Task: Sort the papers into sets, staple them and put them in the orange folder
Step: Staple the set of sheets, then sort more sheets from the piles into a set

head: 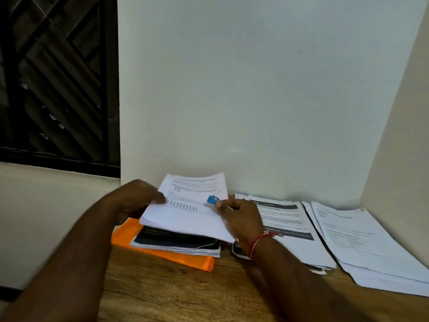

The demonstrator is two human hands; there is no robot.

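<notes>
**Both hands on one sheaf, stapler at its right edge**

On my feed, the left hand [137,201] pinches the left edge of a sheaf of papers [185,219], with the thumb on the top sheet and the fingers curled beneath. The sheaf is lifted off the table and tilted, its far end raised toward the wall [255,89]. Its top page carries printed text and a row of small boxes.

The right hand [241,219] is at the sheaf's right edge, fingers curled round a small blue stapler [212,200] whose blue end lies over the paper. Blur keeps me from telling whether the stapler's mouth is round the sheets or only resting on them. A red thread [257,240] circles the right wrist.

The orange folder [124,233] lies flat on the wooden table [174,296], directly under the raised sheaf, with its near-right corner pointing toward me. A dark-printed stack [176,240] rests on the folder and covers most of it.

To the right, partly behind the right wrist, lies a banded stack [285,226] with dark bars across its top page. Just beside it, at the far right, is a plain stack [371,247] of text pages. I can't tell whether those two overlap or only touch along one edge. At upper left, a dark window grille [58,77] sits above a pale sill.
</notes>
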